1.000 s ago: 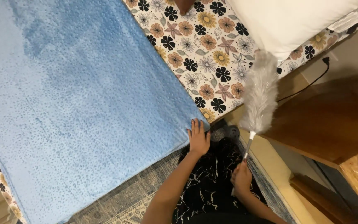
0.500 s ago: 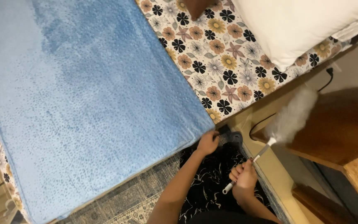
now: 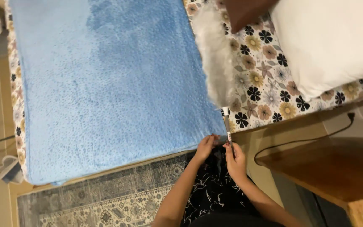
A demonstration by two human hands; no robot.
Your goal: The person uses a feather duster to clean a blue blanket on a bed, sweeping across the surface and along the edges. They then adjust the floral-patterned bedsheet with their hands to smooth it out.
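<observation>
Blue fleece, the blanket (image 3: 106, 84) covers most of the bed, with the flowered sheet (image 3: 265, 90) bare along its right edge and a white pillow (image 3: 328, 42) at the top right corner. A white feather duster (image 3: 216, 54) lies across that edge. The right hand (image 3: 235, 159) grips its handle; the left hand (image 3: 204, 147) pinches the blanket's near right corner.
</observation>
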